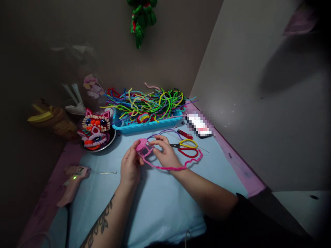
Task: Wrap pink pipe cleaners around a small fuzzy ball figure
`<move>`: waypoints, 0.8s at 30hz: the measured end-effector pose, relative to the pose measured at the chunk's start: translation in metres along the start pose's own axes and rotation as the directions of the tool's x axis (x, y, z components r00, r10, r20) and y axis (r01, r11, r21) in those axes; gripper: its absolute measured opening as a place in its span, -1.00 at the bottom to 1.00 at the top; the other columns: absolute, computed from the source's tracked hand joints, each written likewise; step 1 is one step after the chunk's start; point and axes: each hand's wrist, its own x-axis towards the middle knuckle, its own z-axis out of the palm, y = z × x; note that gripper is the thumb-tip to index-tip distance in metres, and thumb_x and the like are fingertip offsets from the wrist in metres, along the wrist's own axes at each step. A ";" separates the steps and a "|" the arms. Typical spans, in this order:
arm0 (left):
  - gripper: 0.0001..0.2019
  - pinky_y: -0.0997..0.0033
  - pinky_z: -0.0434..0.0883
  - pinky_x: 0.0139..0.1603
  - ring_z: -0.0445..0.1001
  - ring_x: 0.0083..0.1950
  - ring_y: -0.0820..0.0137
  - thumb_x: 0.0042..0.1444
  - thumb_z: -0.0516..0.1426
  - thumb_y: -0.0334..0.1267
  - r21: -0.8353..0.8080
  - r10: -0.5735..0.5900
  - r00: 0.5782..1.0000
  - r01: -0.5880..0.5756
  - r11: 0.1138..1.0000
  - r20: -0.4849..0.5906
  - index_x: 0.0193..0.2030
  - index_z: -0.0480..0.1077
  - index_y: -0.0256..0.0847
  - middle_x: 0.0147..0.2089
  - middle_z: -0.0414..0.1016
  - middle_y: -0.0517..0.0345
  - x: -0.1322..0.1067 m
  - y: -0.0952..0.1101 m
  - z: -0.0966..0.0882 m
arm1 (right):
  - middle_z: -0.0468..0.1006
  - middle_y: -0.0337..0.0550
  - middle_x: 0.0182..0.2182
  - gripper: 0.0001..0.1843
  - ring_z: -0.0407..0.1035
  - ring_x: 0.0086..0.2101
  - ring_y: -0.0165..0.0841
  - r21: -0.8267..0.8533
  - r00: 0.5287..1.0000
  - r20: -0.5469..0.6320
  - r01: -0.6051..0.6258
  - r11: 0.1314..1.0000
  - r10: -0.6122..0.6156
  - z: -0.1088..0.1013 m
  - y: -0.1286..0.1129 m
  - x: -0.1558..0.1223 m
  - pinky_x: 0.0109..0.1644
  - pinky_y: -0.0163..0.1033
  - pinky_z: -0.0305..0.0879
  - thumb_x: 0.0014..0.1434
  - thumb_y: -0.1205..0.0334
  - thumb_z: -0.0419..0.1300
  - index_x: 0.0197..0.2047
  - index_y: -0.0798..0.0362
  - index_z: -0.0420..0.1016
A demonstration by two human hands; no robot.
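Observation:
My left hand [130, 165] and my right hand [165, 151] meet over the light blue table cover [155, 199]. Between their fingertips is a small pink pipe-cleaner shape [143, 144]. Both hands are closed on it in a pinch. A long pink pipe cleaner [178, 167] trails from the shape, under my right wrist and out to the right in a wavy loop. A purple pipe cleaner [165, 131] arcs just behind my right fingers.
A blue tray [147, 125] heaped with coloured pipe cleaners stands at the back. Scissors [187, 148] with yellow and red handles lie right of my hands. A pink glue gun [73, 182] rests at the left, a bowl with a pipe-cleaner figure [95, 132] behind it.

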 end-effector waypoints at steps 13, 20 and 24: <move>-0.60 0.57 0.11 -0.63 0.18 -0.64 0.60 -0.04 0.31 -0.11 0.188 0.074 0.997 -0.069 0.980 -0.018 -0.06 0.57 -0.26 -0.52 0.46 0.17 0.005 -0.002 -0.009 | 0.55 -0.22 -0.48 -0.80 0.42 -0.38 -0.34 0.587 0.994 0.003 0.086 0.805 -0.109 -0.032 -0.028 0.008 -0.27 -0.19 0.38 0.04 -0.03 0.37 -0.32 -0.13 0.64; -0.55 0.59 0.15 -0.61 0.23 -0.62 0.63 -0.09 0.33 -0.16 0.085 0.029 1.000 -0.029 0.996 0.009 -0.02 0.54 -0.23 -0.39 0.53 0.14 0.000 0.003 -0.001 | 0.49 -0.23 -0.20 -0.41 0.37 -0.29 -0.37 0.388 0.992 0.047 -0.128 0.913 0.119 -0.012 -0.012 0.009 -0.26 -0.26 0.35 -0.16 0.23 0.46 0.00 -0.18 0.51; -0.56 0.59 0.20 -0.58 0.25 -0.61 0.65 -0.07 0.33 -0.15 0.095 0.016 0.999 -0.020 0.995 0.041 0.00 0.53 -0.17 -0.27 0.56 0.12 -0.005 0.001 0.003 | 0.43 -0.18 -0.15 -0.61 0.37 -0.10 -0.29 0.033 0.998 0.011 0.062 0.998 -0.062 0.007 -0.014 -0.002 -0.02 -0.16 0.34 -0.08 0.35 0.37 -0.13 -0.12 0.56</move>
